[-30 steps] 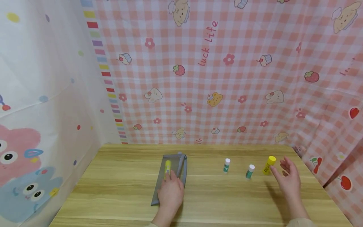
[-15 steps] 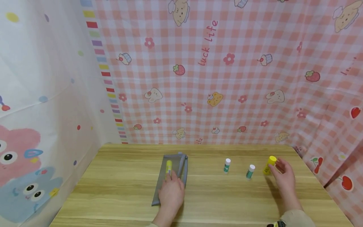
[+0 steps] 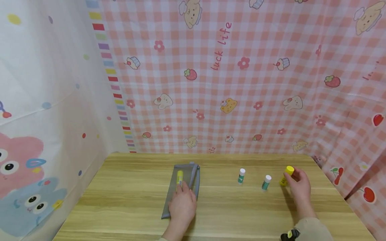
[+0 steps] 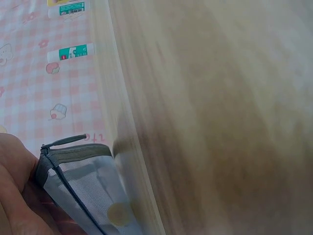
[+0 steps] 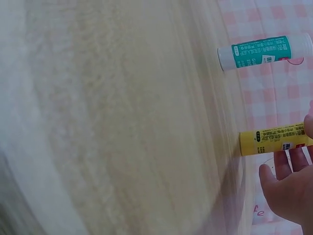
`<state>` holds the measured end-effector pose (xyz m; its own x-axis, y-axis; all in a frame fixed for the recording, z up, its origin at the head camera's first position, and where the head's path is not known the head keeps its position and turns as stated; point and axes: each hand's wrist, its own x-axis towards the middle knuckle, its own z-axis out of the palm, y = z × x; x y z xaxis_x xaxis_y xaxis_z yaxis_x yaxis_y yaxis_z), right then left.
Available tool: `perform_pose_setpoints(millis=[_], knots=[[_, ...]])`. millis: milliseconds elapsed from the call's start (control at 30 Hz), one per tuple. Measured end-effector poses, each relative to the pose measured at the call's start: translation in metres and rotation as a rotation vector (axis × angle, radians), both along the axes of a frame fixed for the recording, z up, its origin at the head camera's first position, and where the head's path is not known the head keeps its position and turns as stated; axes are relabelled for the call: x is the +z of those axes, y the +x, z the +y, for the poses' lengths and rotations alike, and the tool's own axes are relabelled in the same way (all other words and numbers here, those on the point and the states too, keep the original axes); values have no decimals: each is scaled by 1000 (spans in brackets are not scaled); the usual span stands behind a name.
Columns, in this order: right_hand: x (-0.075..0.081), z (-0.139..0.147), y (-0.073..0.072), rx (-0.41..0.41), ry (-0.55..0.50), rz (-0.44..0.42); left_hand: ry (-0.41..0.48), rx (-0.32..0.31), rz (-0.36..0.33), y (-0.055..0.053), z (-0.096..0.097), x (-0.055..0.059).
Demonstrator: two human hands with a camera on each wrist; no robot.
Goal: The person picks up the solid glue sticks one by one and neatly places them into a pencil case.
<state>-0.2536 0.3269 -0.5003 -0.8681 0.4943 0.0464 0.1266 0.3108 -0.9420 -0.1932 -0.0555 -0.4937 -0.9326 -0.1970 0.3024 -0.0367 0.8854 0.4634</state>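
At left, the left hand (image 3: 183,205) rests on the grey mesh pouch (image 3: 187,174), fingers reaching toward a small yellow-green stick there; whether they pinch anything, I cannot tell. Right of it stand two white-capped sticks, the farther one (image 3: 241,176) and the nearer one (image 3: 266,182), untouched. Farthest right, the right hand (image 3: 300,189) has just closed in, thumb and fingers now gripping the upright yellow glue stick (image 5: 271,139), base on the table (image 3: 226,214); that stick seems secured.

I hold the yellow stick (image 5: 271,140) upright toward the tabletop's (image 3: 226,211) right edge; a grey pouch (image 3: 187,174), left of centre, contains another stick (image 3: 180,177).
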Motion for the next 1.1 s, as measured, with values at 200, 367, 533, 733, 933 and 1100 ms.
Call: perform_pose_setpoints(millis=[200, 367, 533, 733, 933, 1100], knots=[[-3, -1, 1, -15, 12, 34, 2, 2, 14, -1, 0, -2], [-5, -1, 3, -36, 29, 50, 1, 3, 5, -1, 0, -2], [-5, 1, 7, -51, 33, 44, -1, 1, -1, -1, 0, -1], [-6, 4, 11, -66, 24, 62, -2, 3, 0, -1, 0, -2], [-5, 6, 15, -96, 50, 80, 7, 3, 2, 0, 0, -1], [-1, 4, 21, -92, 50, 51, 4, -1, -2, 0, 0, 0]])
